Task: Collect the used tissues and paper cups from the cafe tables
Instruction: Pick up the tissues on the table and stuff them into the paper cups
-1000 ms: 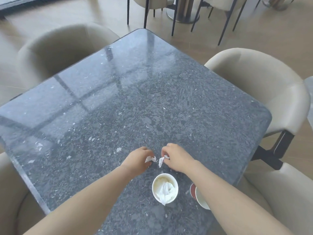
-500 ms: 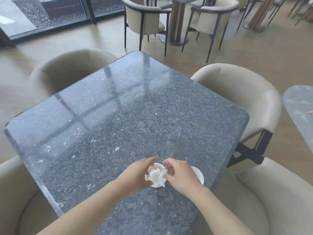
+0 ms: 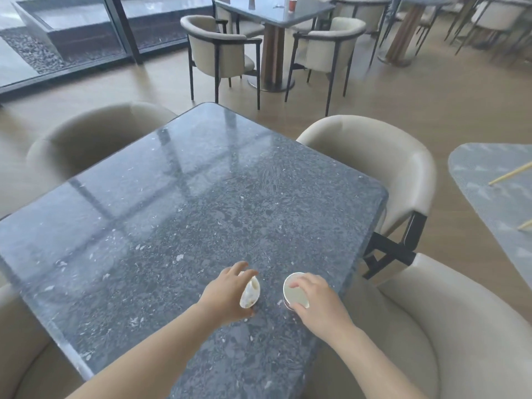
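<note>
Two white paper cups stand near the front edge of the dark speckled stone table (image 3: 184, 197). My left hand (image 3: 227, 295) grips the left cup (image 3: 250, 293), which is tilted with its mouth facing right and shows tissue inside. My right hand (image 3: 319, 303) holds the right cup (image 3: 293, 290) by its rim, fingers curled over the near side; that cup stands upright and looks empty inside, with a red band low on its outside.
Beige armchairs surround the table at the left (image 3: 95, 133), the right (image 3: 383, 165) and the near right (image 3: 449, 335). Another table (image 3: 501, 182) at the right edge bears wooden sticks. A far table (image 3: 273, 10) carries a red cup (image 3: 292, 4).
The hands dropped their tissue pieces into the left cup, then parted. Now each hand holds one cup. The view has lifted, showing more of the room.
</note>
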Available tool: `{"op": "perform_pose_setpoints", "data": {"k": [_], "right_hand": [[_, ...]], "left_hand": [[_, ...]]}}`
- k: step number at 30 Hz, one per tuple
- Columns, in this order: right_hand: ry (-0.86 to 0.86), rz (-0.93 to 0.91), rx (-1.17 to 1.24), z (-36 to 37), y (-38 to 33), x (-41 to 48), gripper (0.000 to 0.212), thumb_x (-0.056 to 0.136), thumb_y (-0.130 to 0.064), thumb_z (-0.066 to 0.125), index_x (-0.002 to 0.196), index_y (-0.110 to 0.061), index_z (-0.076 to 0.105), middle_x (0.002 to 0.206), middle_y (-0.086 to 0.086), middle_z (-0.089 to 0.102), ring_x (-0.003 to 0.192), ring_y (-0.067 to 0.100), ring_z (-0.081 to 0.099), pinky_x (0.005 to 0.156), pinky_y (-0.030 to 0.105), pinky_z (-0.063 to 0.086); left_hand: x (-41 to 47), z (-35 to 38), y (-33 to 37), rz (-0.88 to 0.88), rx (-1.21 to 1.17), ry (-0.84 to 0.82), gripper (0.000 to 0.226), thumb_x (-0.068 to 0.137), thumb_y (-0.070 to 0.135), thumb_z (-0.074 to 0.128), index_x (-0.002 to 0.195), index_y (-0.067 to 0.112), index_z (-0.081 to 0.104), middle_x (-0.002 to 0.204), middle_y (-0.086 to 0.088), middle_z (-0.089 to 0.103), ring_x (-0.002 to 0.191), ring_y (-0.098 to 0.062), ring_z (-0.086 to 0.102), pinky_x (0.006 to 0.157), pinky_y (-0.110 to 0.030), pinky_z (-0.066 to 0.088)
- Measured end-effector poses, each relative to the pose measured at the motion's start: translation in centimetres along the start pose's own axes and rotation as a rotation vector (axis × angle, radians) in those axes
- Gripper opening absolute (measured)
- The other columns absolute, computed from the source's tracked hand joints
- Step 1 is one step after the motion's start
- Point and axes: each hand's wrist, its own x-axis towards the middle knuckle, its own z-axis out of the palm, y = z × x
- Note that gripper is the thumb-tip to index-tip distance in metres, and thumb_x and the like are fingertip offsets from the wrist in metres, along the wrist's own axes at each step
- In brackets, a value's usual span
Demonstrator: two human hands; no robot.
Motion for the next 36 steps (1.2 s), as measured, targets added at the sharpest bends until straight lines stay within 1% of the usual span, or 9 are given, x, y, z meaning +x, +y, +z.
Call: {"op": "perform_pose_setpoints", "data": {"k": [3, 6, 11, 17, 23, 27, 29, 32, 36], "right_hand": [[0.02, 0.029, 0.006, -0.1, 0.8, -0.5, 0.029, 0.081, -0.022, 0.064, 0.109, -0.022, 0.056, 0.12, -0.01, 0.053, 0.114, 0.013, 0.042, 0.086, 0.013, 0.029], [0.023, 0.045, 0.026, -0.2, 1.4, -0.9, 0.04, 0.078, -0.026, 0.069, 0.115, -0.021, 0.054, 0.125, -0.009, 0.05, 0.119, 0.013, 0.039, 0.093, 0.016, 0.029], [0.019, 0.109, 0.076, -0.6, 2.7, -1.4, 0.059, 0.076, -0.034, 0.072, 0.127, -0.024, 0.044, 0.136, -0.01, 0.036, 0.126, 0.009, 0.034, 0.102, 0.021, 0.029], [0.015, 0.17, 0.122, -1.2, 4.4, -2.3, 0.067, 0.077, -0.04, 0.07, 0.134, -0.032, 0.034, 0.144, -0.015, 0.028, 0.134, 0.005, 0.025, 0.106, 0.022, 0.024], [-0.01, 0.224, 0.179, -0.8, 5.1, -2.9, 0.077, 0.078, -0.04, 0.071, 0.14, -0.032, 0.025, 0.148, -0.013, 0.027, 0.134, 0.007, 0.028, 0.105, 0.023, 0.026], [-0.005, 0.225, 0.206, -0.8, 4.9, -2.5, 0.083, 0.076, -0.038, 0.072, 0.141, -0.03, 0.022, 0.148, -0.011, 0.027, 0.134, 0.007, 0.029, 0.106, 0.024, 0.026], [-0.008, 0.219, 0.207, -0.9, 4.8, -2.3, 0.082, 0.076, -0.037, 0.072, 0.141, -0.03, 0.022, 0.149, -0.011, 0.027, 0.134, 0.007, 0.028, 0.107, 0.025, 0.026], [-0.023, 0.206, 0.192, -1.1, 4.8, -1.9, 0.079, 0.078, -0.034, 0.07, 0.141, -0.03, 0.024, 0.148, -0.011, 0.028, 0.134, 0.008, 0.028, 0.108, 0.025, 0.025], [-0.078, 0.182, 0.162, -1.2, 4.8, -1.7, 0.074, 0.081, -0.031, 0.068, 0.141, -0.026, 0.027, 0.148, -0.01, 0.029, 0.134, 0.009, 0.03, 0.108, 0.026, 0.027]], "left_hand": [[0.6, 0.4, 0.2, -0.03, 0.025, -0.029, 0.071, 0.079, 0.037, 0.067, 0.138, 0.033, 0.028, 0.144, 0.005, 0.029, 0.129, -0.021, 0.034, 0.092, -0.037, 0.048], [1.2, -0.2, 1.3, -0.005, 0.024, 0.03, 0.068, 0.077, 0.036, 0.066, 0.136, 0.036, 0.031, 0.135, 0.008, 0.037, 0.123, -0.019, 0.038, 0.089, -0.037, 0.049], [1.9, -3.1, 5.2, 0.14, -0.063, 0.194, 0.072, 0.075, 0.036, 0.064, 0.138, 0.037, 0.029, 0.139, 0.01, 0.034, 0.124, -0.018, 0.038, 0.09, -0.038, 0.049], [1.6, -5.0, 8.6, 0.263, -0.058, 0.315, 0.077, 0.072, 0.036, 0.066, 0.136, 0.045, 0.025, 0.136, 0.015, 0.029, 0.12, -0.012, 0.037, 0.086, -0.034, 0.05], [2.0, -2.9, 9.7, 0.278, 0.009, 0.133, 0.079, 0.072, 0.037, 0.067, 0.139, 0.042, 0.024, 0.139, 0.013, 0.031, 0.124, -0.012, 0.038, 0.092, -0.032, 0.046], [3.4, -0.2, 9.2, 0.228, 0.031, -0.036, 0.086, 0.077, 0.038, 0.07, 0.146, 0.028, 0.019, 0.15, 0.008, 0.025, 0.135, -0.015, 0.031, 0.107, -0.032, 0.034], [3.9, 1.1, 8.8, 0.209, 0.035, -0.097, 0.089, 0.077, 0.037, 0.072, 0.147, 0.025, 0.018, 0.153, 0.008, 0.021, 0.138, -0.015, 0.027, 0.11, -0.03, 0.029], [4.3, 2.3, 8.5, 0.167, -0.002, -0.124, 0.092, 0.075, 0.037, 0.074, 0.147, 0.028, 0.017, 0.154, 0.009, 0.018, 0.136, -0.018, 0.033, 0.109, -0.031, 0.032], [4.6, 2.4, 8.5, 0.148, -0.006, -0.117, 0.091, 0.073, 0.034, 0.075, 0.146, 0.029, 0.02, 0.151, 0.007, 0.024, 0.129, -0.02, 0.043, 0.104, -0.032, 0.038]]}}
